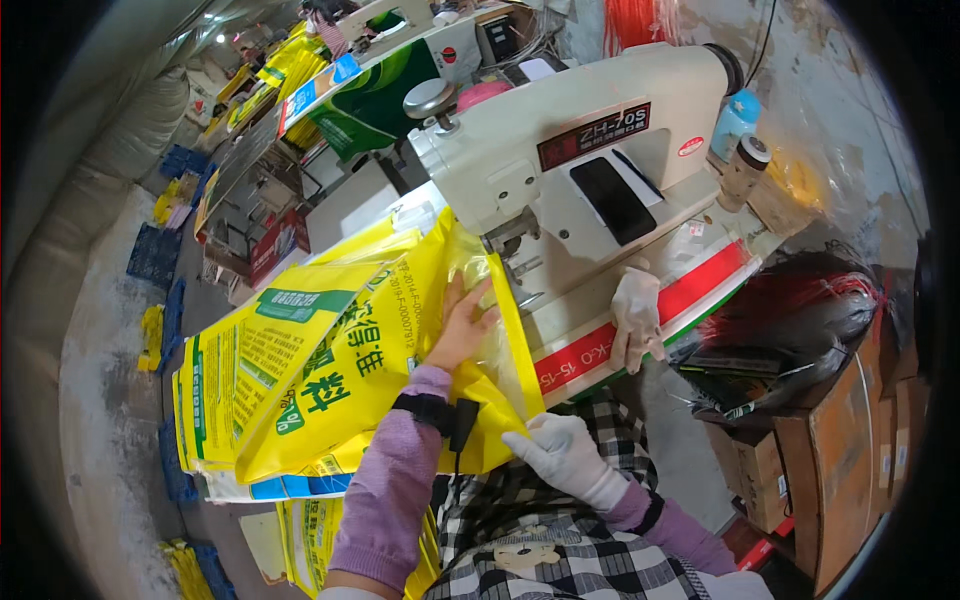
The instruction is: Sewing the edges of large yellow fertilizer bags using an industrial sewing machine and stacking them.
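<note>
A yellow printed plastic bag (370,310) lies beside a white industrial sewing machine (570,140), its open edge turned toward the needle area. Through that edge a clear inner film shows. My bare left hand (463,325) rests on the bag near the edge, fingers spread. Lower down, my right hand (572,460), in a white glove, pinches the near corner of the same edge between thumb and fingers. Part of the bag's near side is hidden behind my left forearm. Other bags lie beneath it, one with a blue and white border (300,487).
A phone (612,200) lies on the machine bed. An empty white glove (637,318) hangs over the table's red front strip. A blue bottle (737,122) and a lidded jar (745,172) stand at the right. Cardboard boxes (840,460) stand lower right; more yellow bags (310,540) lie below.
</note>
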`<state>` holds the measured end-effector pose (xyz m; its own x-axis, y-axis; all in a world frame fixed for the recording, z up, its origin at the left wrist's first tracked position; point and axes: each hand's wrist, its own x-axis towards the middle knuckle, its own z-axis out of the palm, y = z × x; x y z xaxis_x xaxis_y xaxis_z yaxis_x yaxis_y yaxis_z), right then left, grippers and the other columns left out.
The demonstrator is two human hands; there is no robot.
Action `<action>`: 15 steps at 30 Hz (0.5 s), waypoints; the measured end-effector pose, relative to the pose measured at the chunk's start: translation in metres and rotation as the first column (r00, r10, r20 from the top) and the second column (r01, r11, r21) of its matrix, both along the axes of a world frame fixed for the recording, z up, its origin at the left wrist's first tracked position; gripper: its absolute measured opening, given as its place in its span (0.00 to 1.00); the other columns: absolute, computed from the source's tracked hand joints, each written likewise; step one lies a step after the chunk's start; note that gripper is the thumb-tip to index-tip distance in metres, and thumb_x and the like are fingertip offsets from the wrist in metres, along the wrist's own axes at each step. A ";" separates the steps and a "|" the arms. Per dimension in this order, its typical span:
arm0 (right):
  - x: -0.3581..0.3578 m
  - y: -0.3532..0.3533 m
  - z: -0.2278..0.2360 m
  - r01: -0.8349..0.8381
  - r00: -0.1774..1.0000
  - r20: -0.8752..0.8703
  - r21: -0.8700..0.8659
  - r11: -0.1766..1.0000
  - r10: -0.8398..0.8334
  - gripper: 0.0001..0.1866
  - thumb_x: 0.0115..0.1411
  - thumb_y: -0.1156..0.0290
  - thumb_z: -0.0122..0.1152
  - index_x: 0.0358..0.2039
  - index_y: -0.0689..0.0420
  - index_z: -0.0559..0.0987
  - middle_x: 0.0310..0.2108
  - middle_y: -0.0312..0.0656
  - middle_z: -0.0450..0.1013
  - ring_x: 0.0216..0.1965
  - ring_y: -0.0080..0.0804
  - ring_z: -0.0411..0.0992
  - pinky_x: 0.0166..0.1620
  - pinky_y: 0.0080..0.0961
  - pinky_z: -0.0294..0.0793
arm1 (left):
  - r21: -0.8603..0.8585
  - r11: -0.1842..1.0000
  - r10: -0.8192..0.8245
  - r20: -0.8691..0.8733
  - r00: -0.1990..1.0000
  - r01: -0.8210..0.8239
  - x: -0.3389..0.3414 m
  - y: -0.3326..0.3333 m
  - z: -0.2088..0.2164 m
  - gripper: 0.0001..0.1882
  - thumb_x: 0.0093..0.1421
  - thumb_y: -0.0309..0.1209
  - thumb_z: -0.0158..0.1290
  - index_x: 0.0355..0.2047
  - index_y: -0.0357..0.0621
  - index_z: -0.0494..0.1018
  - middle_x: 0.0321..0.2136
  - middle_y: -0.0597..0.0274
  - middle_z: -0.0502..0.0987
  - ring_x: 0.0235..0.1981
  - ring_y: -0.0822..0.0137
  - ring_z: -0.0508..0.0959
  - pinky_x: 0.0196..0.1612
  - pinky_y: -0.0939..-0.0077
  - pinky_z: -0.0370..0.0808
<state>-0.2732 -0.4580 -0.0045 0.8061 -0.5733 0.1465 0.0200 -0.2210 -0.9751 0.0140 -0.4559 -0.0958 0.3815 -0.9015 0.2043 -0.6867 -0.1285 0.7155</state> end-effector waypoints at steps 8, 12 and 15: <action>-0.022 -0.018 -0.028 -0.062 0.986 -0.159 -0.116 0.991 0.043 0.09 0.54 0.69 0.64 0.23 0.61 0.80 0.25 0.45 0.76 0.26 0.40 0.75 0.33 0.29 0.73 | 0.419 0.901 -0.236 0.257 0.937 0.112 -0.137 0.051 0.087 0.27 0.58 0.32 0.50 0.59 0.43 0.62 0.62 0.30 0.52 0.62 0.32 0.56 0.60 0.39 0.58; -0.001 -0.044 -0.043 -0.146 0.965 -0.243 -0.177 0.973 0.100 0.09 0.53 0.70 0.61 0.20 0.60 0.77 0.23 0.45 0.72 0.26 0.42 0.73 0.32 0.33 0.72 | -0.004 0.995 0.094 0.193 0.977 -0.095 -0.090 0.128 0.162 0.10 0.51 0.26 0.56 0.35 0.45 0.81 0.39 0.54 0.79 0.51 0.49 0.73 0.59 0.50 0.63; 0.033 -0.057 -0.070 0.013 0.994 -0.098 -0.336 0.942 -0.049 0.12 0.49 0.63 0.66 0.21 0.58 0.77 0.21 0.45 0.70 0.23 0.40 0.71 0.27 0.32 0.70 | 0.019 0.846 0.405 0.629 0.664 -0.533 0.008 0.178 0.188 0.22 0.48 0.26 0.61 0.46 0.42 0.75 0.37 0.47 0.78 0.45 0.45 0.75 0.49 0.56 0.72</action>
<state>-0.2403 -0.5154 -0.0747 0.8099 -0.5304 0.2505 -0.0892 -0.5334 -0.8412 0.0217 -0.2774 0.0926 0.6271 -0.6790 0.3818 -0.7625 -0.6354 0.1223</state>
